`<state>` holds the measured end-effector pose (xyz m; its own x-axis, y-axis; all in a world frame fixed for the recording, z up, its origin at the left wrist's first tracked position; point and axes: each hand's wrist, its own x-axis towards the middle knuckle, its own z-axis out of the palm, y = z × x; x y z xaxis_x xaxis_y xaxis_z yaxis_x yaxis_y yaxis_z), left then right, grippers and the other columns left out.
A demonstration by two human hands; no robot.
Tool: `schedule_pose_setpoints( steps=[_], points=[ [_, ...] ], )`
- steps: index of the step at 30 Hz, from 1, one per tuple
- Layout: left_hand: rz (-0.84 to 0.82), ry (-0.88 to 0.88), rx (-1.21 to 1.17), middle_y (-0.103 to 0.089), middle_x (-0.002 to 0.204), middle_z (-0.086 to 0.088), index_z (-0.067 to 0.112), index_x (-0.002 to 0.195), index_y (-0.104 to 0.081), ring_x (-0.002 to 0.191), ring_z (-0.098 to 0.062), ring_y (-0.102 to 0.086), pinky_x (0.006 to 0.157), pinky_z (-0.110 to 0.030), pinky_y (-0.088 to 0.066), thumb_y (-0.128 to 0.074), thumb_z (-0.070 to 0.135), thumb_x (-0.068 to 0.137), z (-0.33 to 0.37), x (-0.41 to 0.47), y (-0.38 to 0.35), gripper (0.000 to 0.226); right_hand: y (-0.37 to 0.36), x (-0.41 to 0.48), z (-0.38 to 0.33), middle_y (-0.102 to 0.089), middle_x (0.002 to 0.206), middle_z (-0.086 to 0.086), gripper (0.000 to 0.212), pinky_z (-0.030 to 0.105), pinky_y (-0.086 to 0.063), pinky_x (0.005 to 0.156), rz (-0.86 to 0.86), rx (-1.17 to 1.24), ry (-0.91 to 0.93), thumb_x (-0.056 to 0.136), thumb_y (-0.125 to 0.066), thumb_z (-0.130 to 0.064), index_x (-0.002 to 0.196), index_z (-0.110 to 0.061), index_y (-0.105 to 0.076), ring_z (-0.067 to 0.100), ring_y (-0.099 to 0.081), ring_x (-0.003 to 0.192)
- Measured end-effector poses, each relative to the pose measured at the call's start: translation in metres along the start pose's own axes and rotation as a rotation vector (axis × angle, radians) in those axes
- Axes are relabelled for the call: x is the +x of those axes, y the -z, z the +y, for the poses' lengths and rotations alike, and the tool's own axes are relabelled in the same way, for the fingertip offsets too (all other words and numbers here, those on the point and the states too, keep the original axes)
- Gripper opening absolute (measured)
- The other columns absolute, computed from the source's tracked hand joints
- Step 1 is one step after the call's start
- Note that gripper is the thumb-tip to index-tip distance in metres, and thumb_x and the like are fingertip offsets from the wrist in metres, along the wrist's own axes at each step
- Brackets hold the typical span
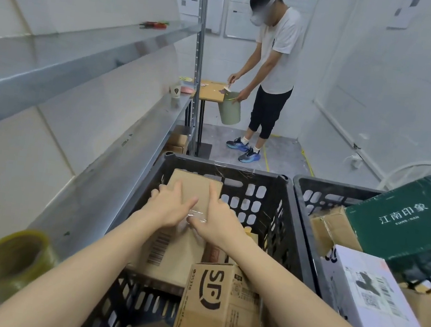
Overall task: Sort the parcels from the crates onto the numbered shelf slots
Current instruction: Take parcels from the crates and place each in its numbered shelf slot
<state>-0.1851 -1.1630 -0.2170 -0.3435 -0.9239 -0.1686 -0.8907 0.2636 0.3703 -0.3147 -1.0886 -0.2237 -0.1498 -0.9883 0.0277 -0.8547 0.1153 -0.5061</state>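
Note:
A dark plastic crate (267,181) in front of me holds several cardboard parcels. Both hands reach into it onto a small brown parcel (197,188) standing at the far side. My left hand (167,206) holds its left edge with the fingers wrapped around the side. My right hand (219,218) lies on its front face, index finger straight up along the cardboard. Below lie a taped box with a barcode (167,253) and an SF box (218,301). The metal shelf (102,181) runs along my left.
A second crate (304,191) on the right holds a green box (410,219), a white labelled box (372,296) and a brown box. A tape roll (15,257) and a paper cup (175,90) sit on the shelf. A person (272,69) stands ahead at a small table with a green bin.

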Motion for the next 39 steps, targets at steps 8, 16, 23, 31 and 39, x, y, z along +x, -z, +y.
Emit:
schedule_pose_setpoints(
  steps=[8,16,23,31,39],
  points=[
    [0.076,-0.027,-0.045,-0.029,0.151,-0.023,0.022,0.155,0.001,0.138,-0.043,-0.027,0.111,-0.051,-0.028,-0.040,0.065,0.092,0.009,-0.017,0.026,0.087,0.022,-0.012,-0.012,-0.047,0.142,0.015,0.094,0.041,-0.045,0.097,0.080,0.027,0.067,0.090,-0.062,-0.042,0.155,-0.022,0.002,0.033,-0.052,0.124],
    [0.169,-0.094,-0.108,-0.025,0.144,-0.022,0.027,0.153,0.015,0.133,-0.042,-0.030,0.109,-0.047,-0.029,-0.044,0.061,0.092,0.022,-0.040,0.059,0.092,0.034,-0.016,-0.023,-0.015,0.160,0.013,0.097,0.047,-0.035,0.110,0.226,0.088,0.107,0.088,-0.064,-0.041,0.155,-0.023,0.003,0.033,-0.032,0.141],
    [0.250,-0.124,-0.176,-0.019,0.146,-0.017,0.026,0.153,0.015,0.126,-0.036,-0.043,0.101,-0.042,-0.040,-0.049,0.065,0.088,0.027,-0.050,0.082,0.099,0.065,-0.017,-0.035,-0.045,0.141,0.012,0.095,0.045,-0.038,0.106,0.299,0.076,0.150,0.087,-0.063,-0.044,0.155,-0.017,-0.001,0.029,-0.047,0.127],
    [0.264,-0.099,-0.243,-0.005,0.155,-0.015,0.028,0.152,0.020,0.127,-0.038,-0.047,0.101,-0.046,-0.045,-0.048,0.075,0.081,0.020,-0.059,0.087,0.109,0.083,-0.025,-0.043,-0.039,0.133,0.008,0.093,0.023,-0.041,0.085,0.307,0.162,0.190,0.088,-0.066,-0.042,0.155,-0.025,-0.003,0.021,-0.051,0.116],
    [0.281,-0.084,-0.237,0.000,0.157,-0.011,0.029,0.153,0.014,0.133,-0.042,-0.040,0.104,-0.050,-0.042,-0.043,0.085,0.074,0.013,-0.068,0.096,0.112,0.090,-0.033,-0.053,-0.037,0.133,0.006,0.091,0.020,-0.041,0.084,0.279,0.097,0.206,0.088,-0.064,-0.047,0.155,-0.032,-0.004,0.012,-0.048,0.103]
  ],
)
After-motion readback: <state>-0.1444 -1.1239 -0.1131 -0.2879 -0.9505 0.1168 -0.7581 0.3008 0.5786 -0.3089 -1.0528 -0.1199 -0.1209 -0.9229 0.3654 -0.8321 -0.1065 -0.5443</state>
